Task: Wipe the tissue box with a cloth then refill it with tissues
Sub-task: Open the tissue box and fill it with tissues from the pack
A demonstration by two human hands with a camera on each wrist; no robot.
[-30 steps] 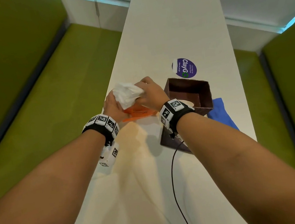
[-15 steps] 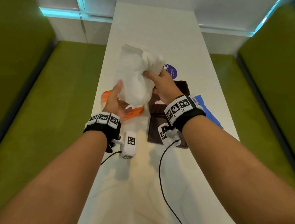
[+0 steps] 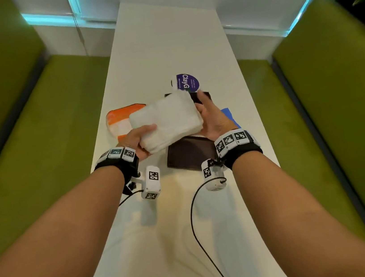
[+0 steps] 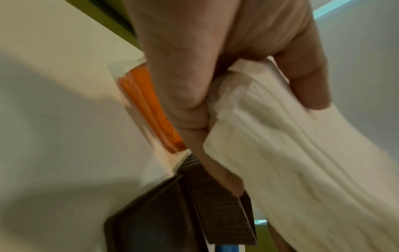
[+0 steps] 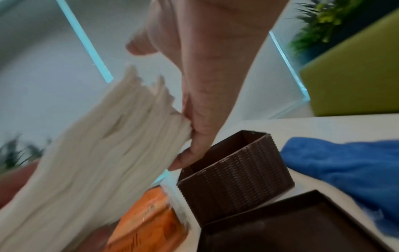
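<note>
A thick stack of white tissues (image 3: pixel 166 123) hangs level above the table, between both hands. My left hand (image 3: pixel 139 139) grips its near-left corner, thumb on top and fingers underneath (image 4: pixel 215 175). My right hand (image 3: pixel 211 115) presses straight fingers (image 5: pixel 200 119) against the stack's right end (image 5: pixel 97 162), thumb spread clear. The open brown woven tissue box (image 5: pixel 237 179) stands just beyond and below the stack, mostly hidden in the head view (image 3: pixel 204 95). Its dark lid (image 3: pixel 190 153) lies flat under my hands. The blue cloth (image 3: pixel 227 114) lies right of the box.
An empty orange-and-white tissue wrapper (image 3: pixel 124 118) lies at the table's left edge. A round purple sticker (image 3: pixel 186 82) sits beyond the box. The narrow white table (image 3: pixel 169 36) runs between green benches (image 3: pixel 47 134). Wrist-camera cables trail over the near table.
The tissues came out of the orange wrapper, rose upright, and are now turned flat and lower between both hands. The wrapper stays on the table at left.
</note>
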